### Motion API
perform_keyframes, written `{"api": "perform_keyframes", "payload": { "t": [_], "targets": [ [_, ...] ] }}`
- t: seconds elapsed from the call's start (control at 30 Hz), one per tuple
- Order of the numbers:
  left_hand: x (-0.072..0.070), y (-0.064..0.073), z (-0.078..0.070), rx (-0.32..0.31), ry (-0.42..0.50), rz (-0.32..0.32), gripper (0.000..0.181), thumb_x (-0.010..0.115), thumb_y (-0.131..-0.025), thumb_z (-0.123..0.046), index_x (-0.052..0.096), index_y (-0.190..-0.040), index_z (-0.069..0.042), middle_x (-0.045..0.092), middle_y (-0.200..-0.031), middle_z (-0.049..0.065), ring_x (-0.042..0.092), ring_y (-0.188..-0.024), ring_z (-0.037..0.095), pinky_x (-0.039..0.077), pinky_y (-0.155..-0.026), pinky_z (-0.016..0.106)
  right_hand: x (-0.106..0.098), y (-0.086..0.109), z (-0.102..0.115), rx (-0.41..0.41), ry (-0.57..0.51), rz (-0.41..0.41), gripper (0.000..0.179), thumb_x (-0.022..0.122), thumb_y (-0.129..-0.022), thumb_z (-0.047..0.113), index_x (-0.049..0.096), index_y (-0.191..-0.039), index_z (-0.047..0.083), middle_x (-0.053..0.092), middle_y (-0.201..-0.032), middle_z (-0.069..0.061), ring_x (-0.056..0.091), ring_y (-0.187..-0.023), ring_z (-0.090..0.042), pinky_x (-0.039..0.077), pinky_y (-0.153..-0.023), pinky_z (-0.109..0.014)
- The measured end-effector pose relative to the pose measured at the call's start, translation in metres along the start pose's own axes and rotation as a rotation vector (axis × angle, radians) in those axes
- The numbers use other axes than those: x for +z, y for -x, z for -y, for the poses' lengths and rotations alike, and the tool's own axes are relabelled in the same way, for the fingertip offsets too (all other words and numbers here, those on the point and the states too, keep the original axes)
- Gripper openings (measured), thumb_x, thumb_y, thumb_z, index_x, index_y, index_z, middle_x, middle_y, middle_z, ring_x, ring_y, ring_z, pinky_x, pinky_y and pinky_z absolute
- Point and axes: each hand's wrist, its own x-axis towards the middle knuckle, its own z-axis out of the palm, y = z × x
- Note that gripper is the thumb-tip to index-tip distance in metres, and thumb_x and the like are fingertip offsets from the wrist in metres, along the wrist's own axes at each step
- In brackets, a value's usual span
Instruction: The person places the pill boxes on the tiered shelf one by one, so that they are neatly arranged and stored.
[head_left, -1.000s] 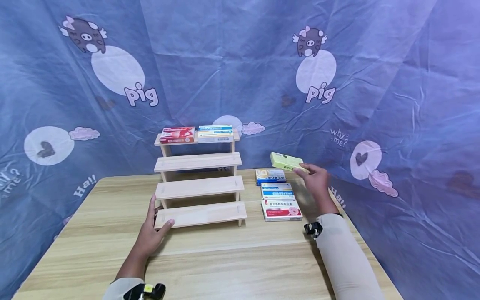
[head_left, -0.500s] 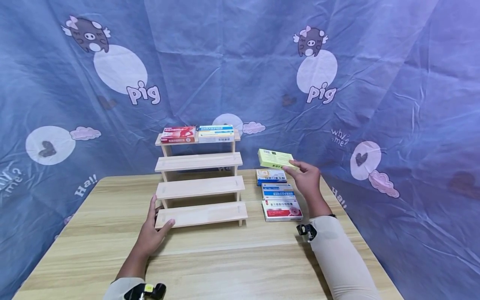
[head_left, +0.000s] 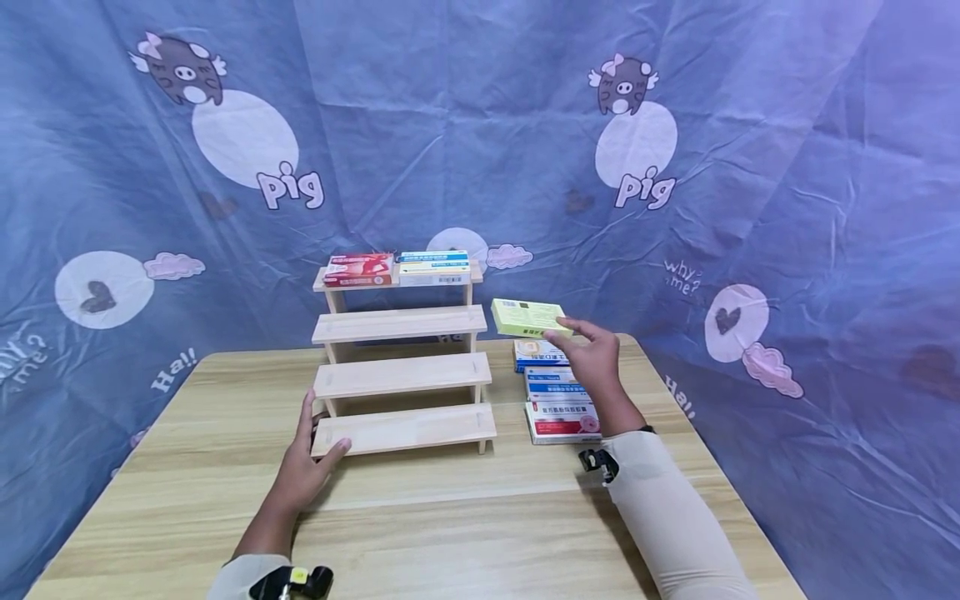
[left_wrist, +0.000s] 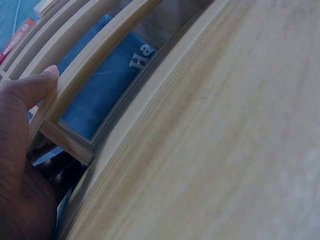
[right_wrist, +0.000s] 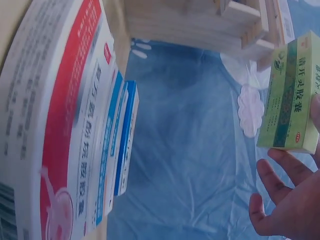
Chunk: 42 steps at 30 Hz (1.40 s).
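Observation:
My right hand [head_left: 596, 362] pinches a pale green medicine box [head_left: 528, 317] by its right end, holding it in the air right of a four-step wooden display shelf [head_left: 401, 373]. In the right wrist view the same green box [right_wrist: 287, 95] shows its printed face, with some fingers spread below it. My left hand [head_left: 303, 467] grips the left end of the shelf's lowest step. Its thumb [left_wrist: 42, 85] lies on top of the board while the other fingers reach round the side leg. A red medicine box [head_left: 358, 269] and a white-and-blue one [head_left: 433, 268] lie on the top step.
Right of the shelf, three more boxes lie in a column on the wooden table [head_left: 450, 525]: a blue-and-white box [head_left: 540, 354], a white-and-blue striped box [head_left: 553, 385] and a white-and-red box [head_left: 562, 422]. A blue pig-print curtain [head_left: 465, 125] hangs behind.
My right hand has carried the green box leftward, from above the right-hand column toward the shelf. My left hand keeps its grip on the shelf.

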Motion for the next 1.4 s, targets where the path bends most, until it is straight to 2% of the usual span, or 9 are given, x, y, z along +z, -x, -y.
{"api": "perform_keyframes", "payload": {
  "t": [0.23, 0.5, 0.73, 0.83, 0.97, 1.03, 1.13, 1.27, 1.4],
  "targets": [
    [-0.001, 0.0, -0.001, -0.002, 0.011, 0.007, 0.11, 0.071, -0.108, -0.028, -0.017, -0.176, -0.031, 0.035, -0.17, 0.036, 0.044, -0.152, 0.059, 0.041, -0.118, 0.073, 0.014, 0.008, 0.008, -0.079, 0.026, -0.007, 0.045, 0.092, -0.091, 0.024, 0.08, -0.13, 0.005, 0.073, -0.143, -0.021, 0.062, -0.145, -0.039, 0.036, -0.13, -0.062],
    [-0.002, 0.002, -0.002, -0.009, 0.009, 0.005, 0.11, 0.071, -0.108, -0.027, -0.016, -0.176, -0.029, 0.036, -0.17, 0.035, 0.045, -0.152, 0.059, 0.041, -0.119, 0.072, 0.034, 0.012, 0.016, -0.134, -0.026, -0.008, 0.044, 0.093, -0.09, 0.02, 0.081, -0.128, 0.002, 0.069, -0.143, -0.024, 0.052, -0.142, -0.037, 0.04, -0.122, -0.06],
    [-0.006, 0.003, -0.004, -0.02, 0.009, 0.011, 0.11, 0.071, -0.108, -0.028, -0.016, -0.176, -0.03, 0.036, -0.17, 0.035, 0.043, -0.153, 0.059, 0.041, -0.118, 0.072, 0.055, 0.016, 0.021, -0.138, -0.064, -0.025, 0.04, 0.093, -0.089, 0.022, 0.083, -0.124, 0.005, 0.072, -0.139, -0.021, 0.054, -0.135, -0.034, 0.043, -0.117, -0.058],
    [-0.006, 0.002, -0.004, -0.024, 0.017, 0.021, 0.109, 0.07, -0.109, -0.029, -0.016, -0.176, -0.031, 0.034, -0.171, 0.035, 0.036, -0.157, 0.059, 0.042, -0.118, 0.074, 0.062, 0.018, 0.025, -0.137, -0.082, -0.035, 0.04, 0.095, -0.087, 0.021, 0.084, -0.123, 0.005, 0.073, -0.139, -0.021, 0.055, -0.133, -0.033, 0.043, -0.117, -0.058],
    [-0.004, 0.001, -0.003, -0.027, 0.033, 0.028, 0.108, 0.069, -0.109, -0.032, -0.017, -0.175, -0.034, 0.032, -0.172, 0.034, 0.025, -0.162, 0.06, 0.037, -0.121, 0.075, 0.072, 0.021, 0.031, -0.14, -0.101, -0.036, 0.041, 0.097, -0.084, 0.018, 0.084, -0.121, 0.004, 0.074, -0.137, -0.021, 0.056, -0.13, -0.032, 0.043, -0.117, -0.056],
    [-0.004, 0.001, -0.003, -0.032, 0.036, 0.022, 0.109, 0.069, -0.109, -0.032, -0.017, -0.175, -0.035, 0.032, -0.172, 0.034, 0.027, -0.161, 0.059, 0.034, -0.123, 0.075, 0.079, 0.023, 0.032, -0.154, -0.107, -0.031, 0.041, 0.097, -0.083, 0.017, 0.084, -0.119, 0.003, 0.075, -0.136, -0.021, 0.057, -0.128, -0.032, 0.043, -0.117, -0.056],
    [-0.005, 0.002, -0.003, -0.035, 0.027, 0.011, 0.109, 0.07, -0.109, -0.03, -0.016, -0.175, -0.035, 0.033, -0.172, 0.034, 0.035, -0.158, 0.058, 0.037, -0.121, 0.074, 0.09, 0.026, 0.036, -0.194, -0.085, -0.026, 0.041, 0.098, -0.081, 0.018, 0.085, -0.117, 0.004, 0.077, -0.134, -0.021, 0.059, -0.125, -0.032, 0.034, -0.119, -0.06],
    [-0.005, 0.003, -0.005, -0.022, 0.021, 0.016, 0.108, 0.07, -0.109, -0.029, -0.016, -0.176, -0.03, 0.034, -0.171, 0.035, 0.038, -0.157, 0.058, 0.041, -0.119, 0.072, 0.102, 0.03, 0.042, -0.264, -0.036, -0.035, 0.04, 0.1, -0.078, 0.019, 0.086, -0.113, 0.006, 0.079, -0.132, -0.017, 0.061, -0.122, -0.033, 0.02, -0.117, -0.066],
    [-0.004, 0.002, -0.005, -0.017, 0.023, 0.017, 0.109, 0.071, -0.108, -0.028, -0.015, -0.176, -0.031, 0.034, -0.171, 0.035, 0.034, -0.158, 0.059, 0.04, -0.119, 0.073, 0.112, 0.032, 0.047, -0.318, 0.002, -0.025, 0.041, 0.101, -0.077, 0.023, 0.086, -0.112, 0.008, 0.079, -0.133, -0.016, 0.062, -0.122, -0.032, 0.018, -0.118, -0.068]
  ]
}}
